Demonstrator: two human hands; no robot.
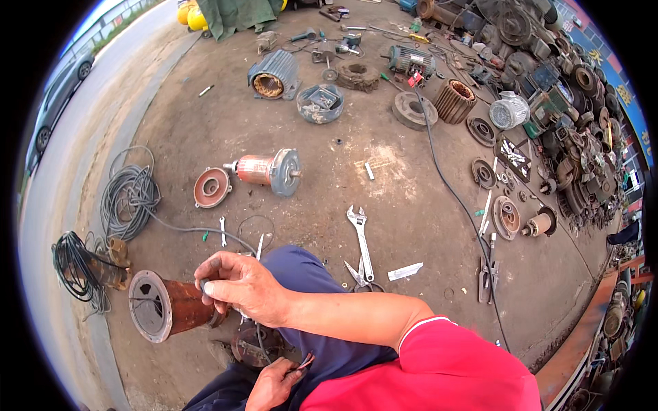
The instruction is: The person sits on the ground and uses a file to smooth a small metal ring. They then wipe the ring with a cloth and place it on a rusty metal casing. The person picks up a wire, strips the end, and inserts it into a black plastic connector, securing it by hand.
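My right hand (240, 288) reaches left over my knee, fingers pinched on a small grey piece (205, 288) I cannot identify. Behind it lies a rusty cylindrical housing (184, 308) with a flanged open end. My left hand (277, 383) is low by my leg, closed on a grey cable (262, 342) with thin coloured wires (307, 360) at its end. A rusty round part (248, 346) sits beside that cable, partly hidden. An adjustable wrench (362, 243), scissors (360, 277), a small spanner (223, 231) and a white strip (404, 272) lie around my knee.
An orange rotor (255, 169), end cover (211, 186) and motor casings (273, 72) lie ahead. Cable coils (127, 198) lie left, beside the road (58, 185) with a parked car (55, 103). A black cable (442, 178) runs along the right, near a big heap of motor parts (576, 137).
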